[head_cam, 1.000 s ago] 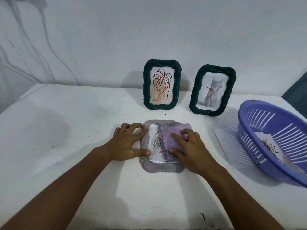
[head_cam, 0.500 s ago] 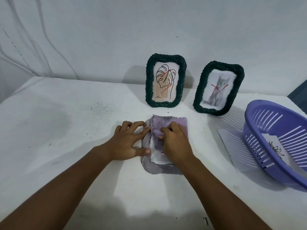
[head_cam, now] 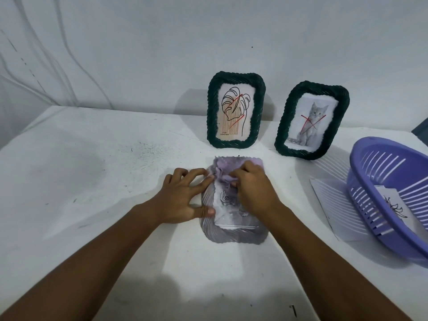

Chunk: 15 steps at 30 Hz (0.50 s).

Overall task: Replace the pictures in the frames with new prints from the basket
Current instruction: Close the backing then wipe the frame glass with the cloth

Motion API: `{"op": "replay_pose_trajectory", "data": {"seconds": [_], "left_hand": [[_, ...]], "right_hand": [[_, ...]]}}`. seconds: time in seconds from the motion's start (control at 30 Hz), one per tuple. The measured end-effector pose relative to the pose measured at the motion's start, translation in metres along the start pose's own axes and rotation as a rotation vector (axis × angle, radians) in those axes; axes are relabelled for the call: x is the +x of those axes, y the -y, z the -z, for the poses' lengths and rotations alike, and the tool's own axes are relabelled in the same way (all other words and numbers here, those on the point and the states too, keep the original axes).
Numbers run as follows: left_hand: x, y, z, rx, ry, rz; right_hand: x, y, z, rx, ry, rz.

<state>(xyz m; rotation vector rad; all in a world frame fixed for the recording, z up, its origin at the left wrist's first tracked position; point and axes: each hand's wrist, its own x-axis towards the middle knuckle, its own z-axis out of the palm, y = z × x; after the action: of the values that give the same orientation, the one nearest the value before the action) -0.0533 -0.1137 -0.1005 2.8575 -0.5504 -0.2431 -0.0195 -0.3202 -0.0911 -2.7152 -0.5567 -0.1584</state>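
We have a grey frame [head_cam: 234, 232] lying face-down on the desk [head_cam: 115, 181], in front of two dark green frames that stand against the wall: one with a leaf drawing [head_cam: 236, 110], one with a cat photo [head_cam: 311, 121]. Both of those pictures carry red crosses, so we judge they have not been swapped yet.

Our left hand [head_cam: 183, 198] lies on the frame's left edge, fingers spread and bent, thumb along the side, pinning it to the desk. Our right hand [head_cam: 252, 188] has its fingertips curled around the purple backing [head_cam: 231, 164], a soft, fuzzy flap that is bunched up and folded away from us. Below it the old print [head_cam: 228, 205] shows through, a rose drawing as far as we can tell.

The backing looks limp and light, so it should peel without force; we would hold it near the bunched edge and lift gently, since it may tear or crease. The print is thin paper, best taken by a corner or edge. The frame looks rigid and woven, easy to steady with a flat palm.

The purple basket [head_cam: 379, 163] stands at the right with a new print [head_cam: 393, 205] inside, and another sheet [head_cam: 331, 200] lies on the desk just beside it.
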Motion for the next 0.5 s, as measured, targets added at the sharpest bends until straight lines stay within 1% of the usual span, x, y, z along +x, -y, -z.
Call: {"op": "replay_pose_trajectory", "data": {"seconds": [0.03,0.07,0.13,0.2,0.27,0.33,0.43,0.5], "left_hand": [[0.0,0.0,0.0,-0.006,-0.003,0.003],[0.0,-0.001,0.0,-0.013,-0.01,0.005],[-0.001,-0.001,0.0,-0.032,-0.03,0.005],[-0.001,-0.002,0.0,-0.03,-0.033,-0.002],[-0.001,-0.002,0.001,-0.02,-0.015,0.003],[-0.001,-0.002,0.002,-0.021,0.006,0.014],[-0.001,-0.004,0.003,-0.01,0.022,0.021],[-0.002,-0.004,0.003,-0.01,0.014,0.023]], "right_hand": [[0.0,0.006,-0.002,0.008,0.015,0.006],[-0.004,0.011,-0.002,0.011,0.035,0.053],[-0.025,0.014,0.002,0.026,0.063,0.188],[-0.052,0.01,0.014,0.036,0.142,0.291],[-0.058,-0.005,0.023,0.026,0.178,0.327],[-0.043,-0.016,0.028,-0.004,0.17,0.246],[-0.009,-0.02,0.017,-0.053,0.036,0.106],[0.006,-0.011,0.007,-0.045,0.015,0.051]]}}
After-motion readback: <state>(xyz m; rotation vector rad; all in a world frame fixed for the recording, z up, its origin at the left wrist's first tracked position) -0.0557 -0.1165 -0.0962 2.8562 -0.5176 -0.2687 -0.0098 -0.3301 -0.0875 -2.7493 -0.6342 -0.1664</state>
